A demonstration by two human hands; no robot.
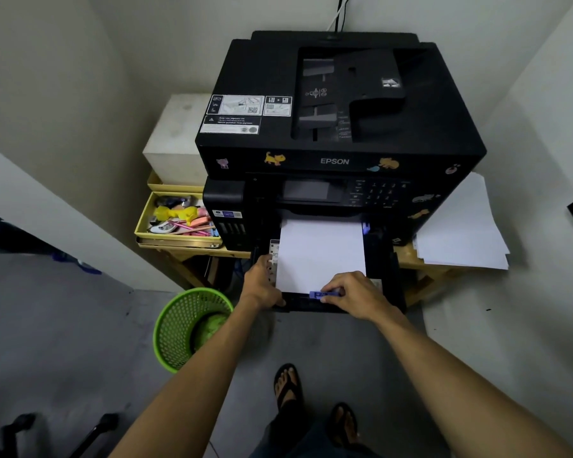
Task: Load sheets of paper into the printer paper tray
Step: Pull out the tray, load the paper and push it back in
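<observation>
Two hands are seen at a pulled-out paper tray (382, 259) below a black printer (341, 127). A green wastebasket (186, 325) stands at eight o'clock of it. The left hand (262, 285) is curled on the tray's left edge; white sheets (321, 256) lie inside. The right hand (354, 295) pinches a blue guide (321, 294). Loose paper (460, 226) is stacked at three o'clock.

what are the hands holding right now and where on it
The right hand pinches the blue paper guide at the front edge of the pulled-out paper tray. The left hand grips the tray's front left corner.
</observation>
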